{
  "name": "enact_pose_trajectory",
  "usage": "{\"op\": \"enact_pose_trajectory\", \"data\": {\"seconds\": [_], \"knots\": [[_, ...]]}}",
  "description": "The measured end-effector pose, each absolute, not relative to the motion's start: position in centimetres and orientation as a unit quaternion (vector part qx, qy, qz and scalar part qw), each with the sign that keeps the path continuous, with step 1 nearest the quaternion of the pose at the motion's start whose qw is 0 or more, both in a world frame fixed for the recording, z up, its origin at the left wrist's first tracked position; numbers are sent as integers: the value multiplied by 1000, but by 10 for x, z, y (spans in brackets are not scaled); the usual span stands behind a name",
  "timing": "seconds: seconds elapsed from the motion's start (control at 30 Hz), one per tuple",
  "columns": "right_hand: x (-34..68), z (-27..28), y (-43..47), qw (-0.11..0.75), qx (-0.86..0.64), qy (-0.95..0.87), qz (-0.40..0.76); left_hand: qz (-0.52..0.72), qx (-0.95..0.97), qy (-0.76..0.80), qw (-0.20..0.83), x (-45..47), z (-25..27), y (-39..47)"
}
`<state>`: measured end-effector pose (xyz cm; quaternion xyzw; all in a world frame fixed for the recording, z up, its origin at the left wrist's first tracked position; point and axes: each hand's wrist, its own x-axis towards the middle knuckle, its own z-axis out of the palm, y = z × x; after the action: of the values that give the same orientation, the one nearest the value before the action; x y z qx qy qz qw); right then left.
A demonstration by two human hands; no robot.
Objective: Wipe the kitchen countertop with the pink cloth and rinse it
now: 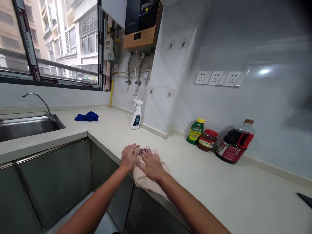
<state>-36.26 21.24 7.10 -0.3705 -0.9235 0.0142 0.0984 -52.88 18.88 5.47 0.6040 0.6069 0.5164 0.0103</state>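
Observation:
A pale pink cloth (143, 182) lies bunched on the white counter, part of it hanging over the front edge. My right hand (152, 165) rests flat on top of it, fingers spread. Close beside, my left hand (129, 158) is at the cloth's left side with its fingers stretched out; the fingertips are partly hidden against the fabric. A small dark print shows on the cloth just beyond both hands. Farther back, a white spray bottle (136, 117) stands upright near the wall corner.
Along the wall at right stand a green bottle with a yellow cap (195, 132), a red-lidded jar (207, 140) and a large dark sauce bottle (234, 143). A blue cloth (87, 116) lies near the sink (56, 121). A dark pointed object (304, 199) is at the right edge.

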Motion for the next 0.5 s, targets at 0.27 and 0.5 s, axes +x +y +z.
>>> {"op": "enact_pose_trajectory", "data": {"seconds": [0.27, 0.5], "knots": [[-296, 76, 174, 121, -426, -894, 63, 524, 642, 557, 53, -498, 48, 130], [-148, 68, 134, 151, -554, -817, 44, 541, 678, 488, 98, -427, 17, 60]]}}
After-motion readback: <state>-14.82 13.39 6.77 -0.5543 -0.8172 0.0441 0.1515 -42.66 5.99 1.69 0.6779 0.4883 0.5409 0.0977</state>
